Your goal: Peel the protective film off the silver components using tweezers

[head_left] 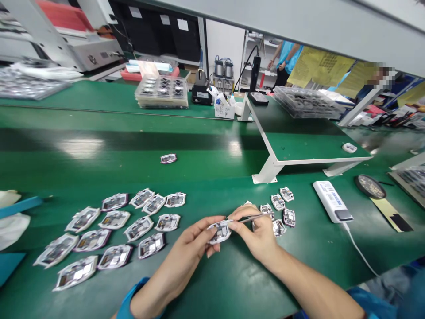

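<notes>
My left hand (189, 248) is closed on a small white-rimmed electronic housing (219, 232) with circuit parts inside, held above the green bench. My right hand (260, 237) pinches slim metal tweezers (250, 218), their tips at the upper edge of that housing. Similar housings lie in loose rows to the left, one of them (151, 246) close to my left hand. Behind and beside my right hand sits a smaller group, including this housing (289, 217); my fingers partly cover some of them.
A white-legged raised shelf (312, 137) stands at the back right, with clear trays (307, 101) on it. A white power strip (332, 201) with a cable and a round dark object (370, 186) lie at right. One lone housing (168, 158) rests mid-bench. Stacked trays (161, 93) stand behind.
</notes>
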A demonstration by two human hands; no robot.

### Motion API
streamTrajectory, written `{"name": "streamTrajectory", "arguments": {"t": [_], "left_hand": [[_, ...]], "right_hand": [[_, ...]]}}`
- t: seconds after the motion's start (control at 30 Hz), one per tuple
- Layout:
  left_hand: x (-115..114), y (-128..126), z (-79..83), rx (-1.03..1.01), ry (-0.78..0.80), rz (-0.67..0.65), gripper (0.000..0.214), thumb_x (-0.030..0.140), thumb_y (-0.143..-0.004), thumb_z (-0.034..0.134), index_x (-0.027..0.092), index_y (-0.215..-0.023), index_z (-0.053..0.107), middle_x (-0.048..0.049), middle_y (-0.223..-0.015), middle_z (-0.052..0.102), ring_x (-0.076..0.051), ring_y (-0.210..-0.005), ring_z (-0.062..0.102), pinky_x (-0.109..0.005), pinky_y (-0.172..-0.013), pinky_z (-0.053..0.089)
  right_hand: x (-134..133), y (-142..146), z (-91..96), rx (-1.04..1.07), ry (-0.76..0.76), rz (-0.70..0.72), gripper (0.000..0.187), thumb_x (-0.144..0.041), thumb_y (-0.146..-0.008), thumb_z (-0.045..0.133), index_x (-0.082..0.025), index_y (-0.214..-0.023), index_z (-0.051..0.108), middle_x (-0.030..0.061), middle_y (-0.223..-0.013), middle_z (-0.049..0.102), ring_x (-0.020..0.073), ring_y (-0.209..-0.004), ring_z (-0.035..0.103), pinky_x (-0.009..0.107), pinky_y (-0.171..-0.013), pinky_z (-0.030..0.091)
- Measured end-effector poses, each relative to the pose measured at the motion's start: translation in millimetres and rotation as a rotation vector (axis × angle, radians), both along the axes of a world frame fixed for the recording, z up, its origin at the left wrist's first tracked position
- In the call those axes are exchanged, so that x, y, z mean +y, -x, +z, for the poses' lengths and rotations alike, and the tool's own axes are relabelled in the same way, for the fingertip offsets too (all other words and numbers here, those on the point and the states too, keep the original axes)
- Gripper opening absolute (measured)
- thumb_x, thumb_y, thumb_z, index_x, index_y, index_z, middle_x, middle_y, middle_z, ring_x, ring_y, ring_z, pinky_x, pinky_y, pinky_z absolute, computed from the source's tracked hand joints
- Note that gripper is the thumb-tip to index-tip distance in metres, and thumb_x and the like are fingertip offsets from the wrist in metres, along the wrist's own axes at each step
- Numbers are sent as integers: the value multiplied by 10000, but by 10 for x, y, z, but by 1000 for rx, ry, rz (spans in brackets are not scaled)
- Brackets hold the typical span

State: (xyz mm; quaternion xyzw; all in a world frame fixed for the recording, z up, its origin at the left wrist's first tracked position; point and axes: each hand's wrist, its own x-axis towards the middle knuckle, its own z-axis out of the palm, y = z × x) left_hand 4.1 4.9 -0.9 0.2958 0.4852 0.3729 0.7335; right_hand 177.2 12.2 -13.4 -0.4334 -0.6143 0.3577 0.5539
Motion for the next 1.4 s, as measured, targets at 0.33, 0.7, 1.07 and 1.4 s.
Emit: {"name": "streamTrajectory", "arguments": {"t": [0.33,0.7,1.07,1.4], "left_hand": [[14,-15,54,-4,-16,-23,461,458,-662,854,170,-993,711,13,-761,629,-112,-635,507,-229,-560,388],[-32,13,-183,242,-373,-64,290,390,-811,708,203,-1031,691,2,-730,652,-146,-618,555,-242,-543,417],[-22,-17,-17,270,-377,-97,292,333,-764,716,197,-1019,683,-20,-797,686,-175,-707,596,-269,-666,489],[-33,-9,-14,252,-374,-97,288,304,-754,723,194,-1016,683,-37,-868,711,-187,-776,622,-269,-712,495]], "right_hand": [[15,-13,23,2,-74,80,39,-234,-825,761,-231,-799,733,31,-793,774,199,-774,697,367,-798,499],[27,-23,31,99,268,42,86,-280,-791,743,-205,-800,702,14,-764,734,178,-734,678,294,-696,517],[31,-8,54,177,290,18,91,-278,-769,754,-208,-745,701,3,-695,722,178,-674,675,311,-656,527],[47,-26,87,158,290,19,67,-300,-773,751,-260,-732,714,0,-710,739,193,-693,685,350,-666,532]]}}
